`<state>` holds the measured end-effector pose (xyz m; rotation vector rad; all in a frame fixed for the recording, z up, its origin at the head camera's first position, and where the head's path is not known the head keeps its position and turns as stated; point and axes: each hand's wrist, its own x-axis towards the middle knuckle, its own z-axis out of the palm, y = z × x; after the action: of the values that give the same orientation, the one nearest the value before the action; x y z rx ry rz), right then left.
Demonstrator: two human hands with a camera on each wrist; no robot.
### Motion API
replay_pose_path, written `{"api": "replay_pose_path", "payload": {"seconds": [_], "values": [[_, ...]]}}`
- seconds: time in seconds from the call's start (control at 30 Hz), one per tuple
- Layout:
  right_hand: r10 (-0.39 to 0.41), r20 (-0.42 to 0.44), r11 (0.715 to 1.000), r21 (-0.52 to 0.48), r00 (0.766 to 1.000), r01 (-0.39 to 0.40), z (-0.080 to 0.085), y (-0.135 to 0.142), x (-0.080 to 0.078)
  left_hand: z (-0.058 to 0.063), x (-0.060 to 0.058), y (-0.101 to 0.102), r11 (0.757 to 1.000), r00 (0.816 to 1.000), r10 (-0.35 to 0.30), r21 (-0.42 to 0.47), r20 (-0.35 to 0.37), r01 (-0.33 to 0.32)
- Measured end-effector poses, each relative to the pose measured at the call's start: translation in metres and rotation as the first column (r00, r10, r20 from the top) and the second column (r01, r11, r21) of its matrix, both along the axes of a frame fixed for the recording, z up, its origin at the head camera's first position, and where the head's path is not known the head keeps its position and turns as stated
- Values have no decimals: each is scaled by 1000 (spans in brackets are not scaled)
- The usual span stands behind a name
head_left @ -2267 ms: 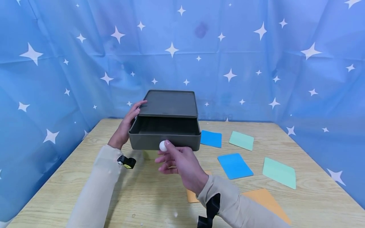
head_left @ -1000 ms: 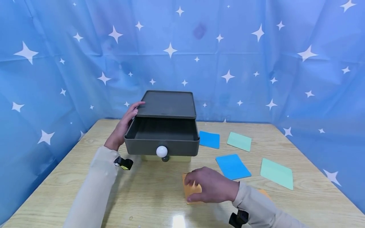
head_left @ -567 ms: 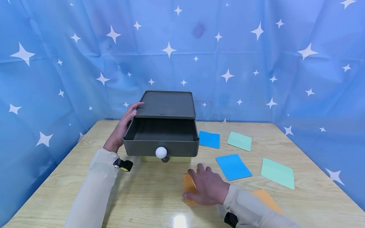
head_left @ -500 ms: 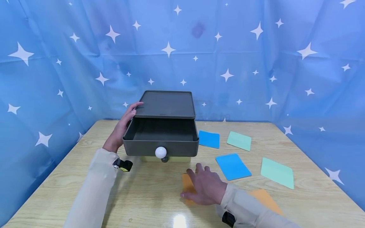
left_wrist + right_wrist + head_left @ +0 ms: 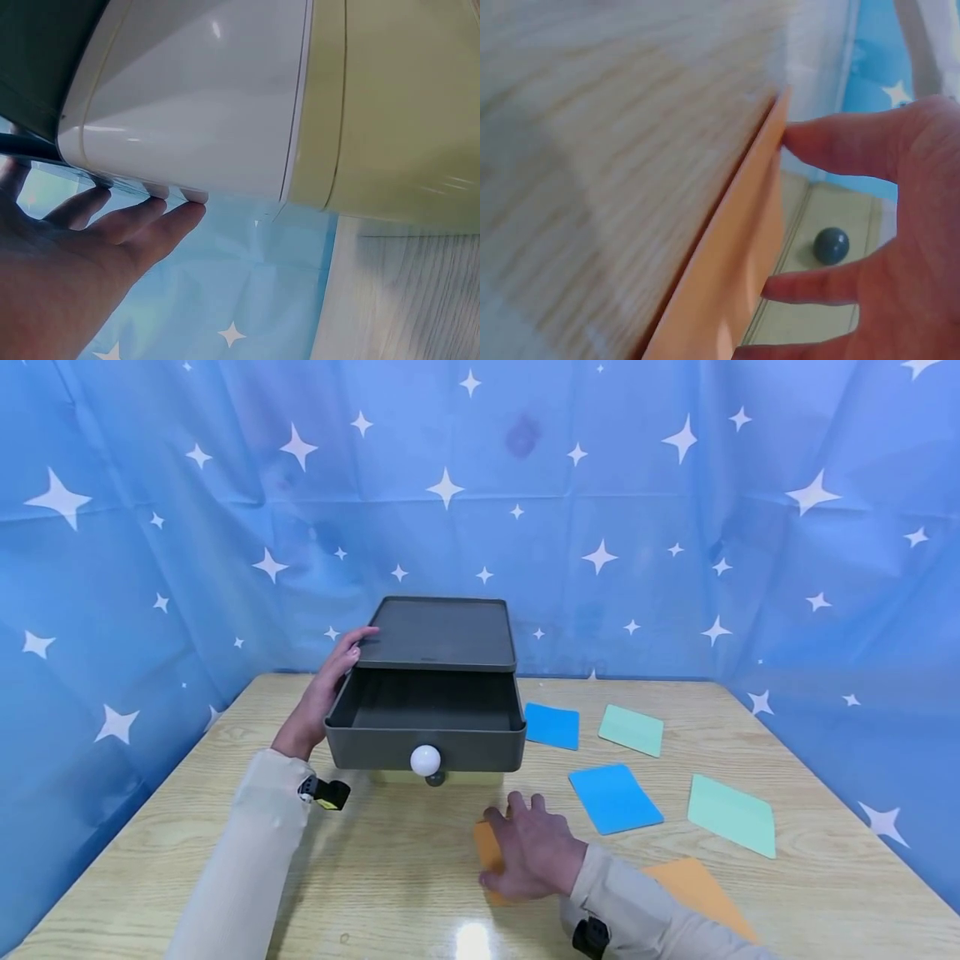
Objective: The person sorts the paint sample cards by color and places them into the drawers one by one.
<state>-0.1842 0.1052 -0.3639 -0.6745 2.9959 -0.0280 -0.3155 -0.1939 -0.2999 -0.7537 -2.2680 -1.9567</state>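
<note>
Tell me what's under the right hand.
An orange card is under the right hand, with the wooden table below. In the head view only the card's left strip clearly shows; the hand covers much of the rest. Whatever the card covers cannot be seen.

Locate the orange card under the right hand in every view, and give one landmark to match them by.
Head: low centre, the orange card, partly covered by the right hand.
Left wrist: not in this picture.
Right wrist: the orange card slants from above centre to the bottom edge.
Shared landmark: the blue star curtain, background in head, low in left wrist, top right in right wrist.
</note>
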Motion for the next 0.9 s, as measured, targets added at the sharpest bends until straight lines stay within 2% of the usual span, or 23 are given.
{"api": "replay_pose_path", "payload": {"seconds": [0.07,0.2,0.3,0.57,0.73,0.9], "values": [[19,22,999,-36,1000,-18,1,1,-1,-1,0,0,1000,1000,2,4,2,-2],[114,42,988,-113,993,-109,2,7,-3,-2,0,-1,1000,1000,11,2,7,-11],[155,37,980,-129,987,-149,4,10,-3,-1,-1,-1,1000,1000,10,-2,7,-10],[-23,95,997,-74,995,30,5,9,-6,-1,-2,0,1000,1000,4,5,6,-4],[-42,84,995,-81,996,49,5,8,-11,-1,-2,1,1000,1000,0,7,7,0],[-60,115,992,-106,992,72,6,7,-17,-1,-1,1,1000,1000,6,6,0,-6]]}}
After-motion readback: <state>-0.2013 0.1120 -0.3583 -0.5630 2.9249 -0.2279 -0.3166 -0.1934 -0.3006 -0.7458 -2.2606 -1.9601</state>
